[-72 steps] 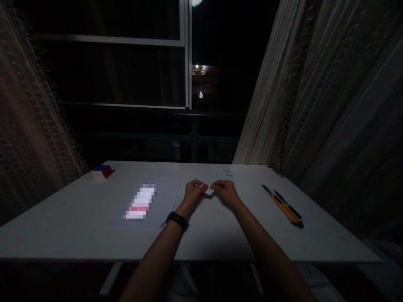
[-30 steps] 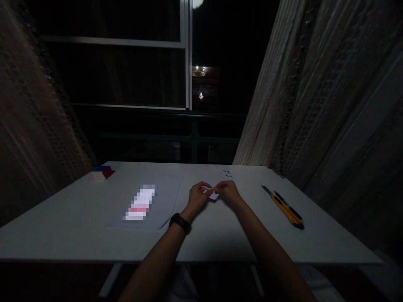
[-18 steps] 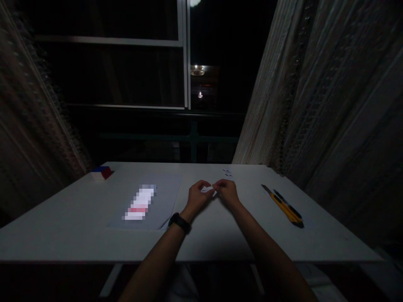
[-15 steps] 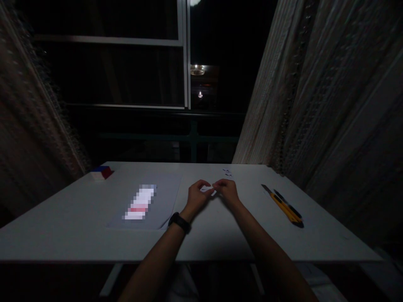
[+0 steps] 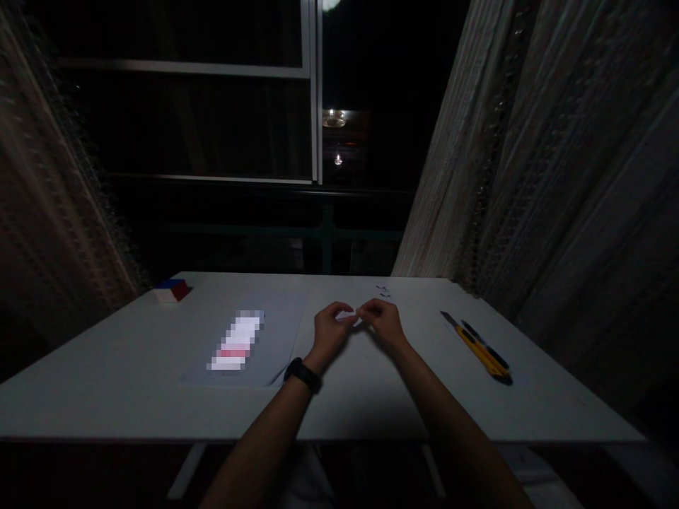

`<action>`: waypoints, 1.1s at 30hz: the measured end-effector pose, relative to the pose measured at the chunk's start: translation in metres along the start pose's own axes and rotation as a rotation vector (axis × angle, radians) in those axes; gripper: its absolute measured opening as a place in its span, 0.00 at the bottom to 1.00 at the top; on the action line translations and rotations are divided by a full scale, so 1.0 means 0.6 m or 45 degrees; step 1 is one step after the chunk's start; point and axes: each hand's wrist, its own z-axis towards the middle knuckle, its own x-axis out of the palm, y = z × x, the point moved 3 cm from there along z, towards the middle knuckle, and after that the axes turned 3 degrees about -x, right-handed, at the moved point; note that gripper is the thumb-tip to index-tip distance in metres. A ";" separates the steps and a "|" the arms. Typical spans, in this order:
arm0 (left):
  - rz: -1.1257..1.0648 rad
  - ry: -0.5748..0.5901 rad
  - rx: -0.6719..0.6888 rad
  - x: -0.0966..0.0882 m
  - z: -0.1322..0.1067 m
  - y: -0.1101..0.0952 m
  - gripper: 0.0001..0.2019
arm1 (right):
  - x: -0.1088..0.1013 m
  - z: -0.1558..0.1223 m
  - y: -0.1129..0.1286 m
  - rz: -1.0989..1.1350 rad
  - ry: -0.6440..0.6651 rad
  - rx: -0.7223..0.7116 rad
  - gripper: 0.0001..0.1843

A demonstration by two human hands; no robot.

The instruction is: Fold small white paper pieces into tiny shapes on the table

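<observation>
Above the middle of the white table (image 5: 371, 396), both hands meet at a small white piece of paper (image 5: 346, 315). My left hand (image 5: 332, 329), with a dark band on its wrist, pinches it from the left. From the other side my right hand (image 5: 382, 322) grips it between thumb and fingers, the tips nearly touching those of the left. Fingers cover much of the piece, so its full shape is hidden. Just beyond the right hand lie small white paper bits with dark marks (image 5: 382, 290).
A yellow utility knife (image 5: 480, 353) with its blade out lies at right beside a black pen (image 5: 485, 343). On the left, a lit, blurred-out screen (image 5: 236, 341) rests on white paper sheets (image 5: 283, 339). A red, white and blue block (image 5: 171, 290) sits far left. Curtains (image 5: 450, 141) flank a dark window.
Hardly anything differs. Both hands keep their pinch on the paper, with only a slight shift of the fingers.
</observation>
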 end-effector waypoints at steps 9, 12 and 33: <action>-0.028 0.002 -0.085 0.002 0.000 0.002 0.07 | 0.000 0.003 -0.010 0.154 -0.047 0.178 0.10; -0.062 0.007 -0.097 0.002 0.001 0.004 0.07 | -0.001 0.003 -0.006 0.055 -0.034 0.089 0.12; -0.278 0.023 -0.262 0.002 0.000 0.012 0.10 | 0.015 -0.019 0.022 -0.387 0.059 -0.117 0.11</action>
